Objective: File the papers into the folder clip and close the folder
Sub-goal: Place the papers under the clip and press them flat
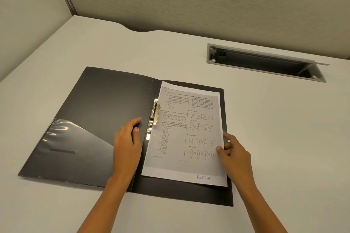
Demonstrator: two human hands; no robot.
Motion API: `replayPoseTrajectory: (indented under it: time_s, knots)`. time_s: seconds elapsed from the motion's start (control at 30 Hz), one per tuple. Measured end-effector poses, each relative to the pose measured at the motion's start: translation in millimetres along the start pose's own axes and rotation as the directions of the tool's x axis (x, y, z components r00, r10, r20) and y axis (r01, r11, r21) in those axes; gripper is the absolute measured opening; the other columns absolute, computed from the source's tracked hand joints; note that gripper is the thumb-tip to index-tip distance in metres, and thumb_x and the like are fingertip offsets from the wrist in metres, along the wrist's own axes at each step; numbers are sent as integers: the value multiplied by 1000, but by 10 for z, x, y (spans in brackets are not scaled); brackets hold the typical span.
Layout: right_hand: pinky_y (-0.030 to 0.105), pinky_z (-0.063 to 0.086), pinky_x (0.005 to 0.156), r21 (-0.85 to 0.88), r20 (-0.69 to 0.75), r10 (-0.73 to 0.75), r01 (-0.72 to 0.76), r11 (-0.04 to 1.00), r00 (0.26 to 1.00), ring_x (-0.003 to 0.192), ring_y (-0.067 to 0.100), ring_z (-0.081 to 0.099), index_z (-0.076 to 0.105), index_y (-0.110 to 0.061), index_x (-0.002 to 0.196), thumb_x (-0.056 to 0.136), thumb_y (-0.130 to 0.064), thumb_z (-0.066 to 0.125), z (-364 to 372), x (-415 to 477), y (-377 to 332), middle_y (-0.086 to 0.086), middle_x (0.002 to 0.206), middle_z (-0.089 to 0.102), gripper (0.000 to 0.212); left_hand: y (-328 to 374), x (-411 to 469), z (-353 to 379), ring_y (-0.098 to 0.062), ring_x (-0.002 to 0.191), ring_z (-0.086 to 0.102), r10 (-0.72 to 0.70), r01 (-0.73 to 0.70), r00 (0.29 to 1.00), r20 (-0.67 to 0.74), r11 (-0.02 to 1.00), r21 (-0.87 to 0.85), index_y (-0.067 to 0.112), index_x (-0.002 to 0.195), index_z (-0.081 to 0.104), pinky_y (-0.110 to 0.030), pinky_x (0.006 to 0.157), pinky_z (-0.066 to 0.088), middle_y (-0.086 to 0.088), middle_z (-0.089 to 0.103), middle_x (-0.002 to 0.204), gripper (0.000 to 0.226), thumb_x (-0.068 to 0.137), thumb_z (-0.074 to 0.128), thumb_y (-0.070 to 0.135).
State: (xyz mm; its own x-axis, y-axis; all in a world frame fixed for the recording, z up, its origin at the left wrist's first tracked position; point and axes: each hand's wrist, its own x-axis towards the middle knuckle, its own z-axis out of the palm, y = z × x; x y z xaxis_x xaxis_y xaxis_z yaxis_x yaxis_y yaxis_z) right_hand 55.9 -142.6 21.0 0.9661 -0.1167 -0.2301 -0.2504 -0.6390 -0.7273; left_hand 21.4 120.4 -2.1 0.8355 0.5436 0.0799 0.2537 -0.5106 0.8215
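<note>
A dark grey folder (98, 104) lies open and flat on the desk. Its metal clip (155, 114) sits by the spine, raised over the left edge of the papers. The printed papers (186, 132) rest on the folder's right half, slightly askew. My left hand (127, 143) lies flat on the folder just left of the spine, fingers together, fingertips below the clip. My right hand (233, 154) pinches the papers' right edge, thumb on top of the sheet.
A clear plastic pocket (62, 138) covers the lower part of the folder's left flap. An open cable tray slot (265, 62) is set into the desk at the back right. Partition walls (189, 0) border the desk behind and on the left.
</note>
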Motion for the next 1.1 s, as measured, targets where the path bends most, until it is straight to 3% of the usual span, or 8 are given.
replayPoseTrajectory:
  time_s: [0.17, 0.33, 0.5, 0.7, 0.77, 0.93, 1.0, 1.1]
  knots:
    - [34, 52, 85, -35, -90, -8, 5, 999, 996, 83, 13, 53, 57, -16, 125, 93, -18, 54, -20, 0, -52, 7, 117, 64, 32, -8, 0, -20, -25, 112, 54, 23, -23, 999, 45, 1000, 1, 13, 123, 56, -31, 91, 39, -11, 60, 124, 31, 93, 51, 19]
    - [24, 42, 82, -12, -117, -6, 5, 1000, 993, 83, 10, 50, 58, -15, 124, 92, -21, 56, -71, 16, -25, 7, 116, 61, 33, -9, -45, -83, -21, 115, 52, 58, -60, 993, 103, 998, 14, 17, 125, 54, -31, 95, 38, -6, 58, 127, 33, 93, 53, 22]
    - [27, 45, 89, 25, -75, -37, 39, 999, 996, 96, 9, 53, 55, -20, 129, 91, -24, 59, -122, -123, 49, 2, 126, 59, 39, -49, -178, -195, -5, 112, 45, 90, -93, 978, 189, 996, 9, 21, 125, 53, -28, 96, 35, 9, 54, 128, 43, 87, 52, 41]
    - [24, 42, 92, 44, 51, -96, 94, 995, 994, 108, 5, 51, 40, -28, 137, 78, -42, 67, -175, -419, 170, -6, 134, 53, 66, -187, -450, -358, -7, 115, 46, 132, -151, 931, 341, 988, 30, 36, 117, 47, -51, 102, 41, 32, 44, 116, 45, 78, 61, 53]
    - [30, 44, 97, 41, 96, -79, 76, 996, 992, 114, 8, 50, 34, -30, 140, 69, -50, 67, -201, -480, 201, -7, 138, 49, 81, -215, -515, -396, -12, 128, 39, 124, -153, 919, 374, 987, 48, 47, 119, 38, -56, 105, 37, 39, 37, 120, 55, 72, 60, 65]
    - [39, 41, 103, 24, 211, -82, 79, 997, 974, 126, 7, 42, 20, -41, 142, 58, -53, 75, -245, -586, 285, -20, 141, 39, 101, -209, -585, -424, 29, 123, -9, 206, -280, 900, 384, 948, 149, 55, 131, 19, -43, 106, 16, 53, 12, 131, 82, 61, 53, 82]
    - [32, 39, 103, 40, 248, -105, 98, 994, 963, 122, -1, 38, 16, -48, 140, 58, -48, 80, -251, -619, 321, -32, 134, 33, 104, -218, -601, -418, 20, 130, -6, 196, -276, 903, 382, 947, 166, 51, 136, 16, -43, 107, 16, 34, 21, 141, 93, 58, 56, 82]
    - [25, 36, 102, 34, 259, -135, 130, 991, 956, 122, -4, 37, 12, -54, 136, 63, -34, 84, -251, -652, 368, -34, 131, 32, 105, -224, -627, -417, -13, 141, 9, 138, -218, 909, 392, 962, 167, 45, 139, 17, -46, 109, 16, 13, 26, 151, 100, 55, 61, 77]
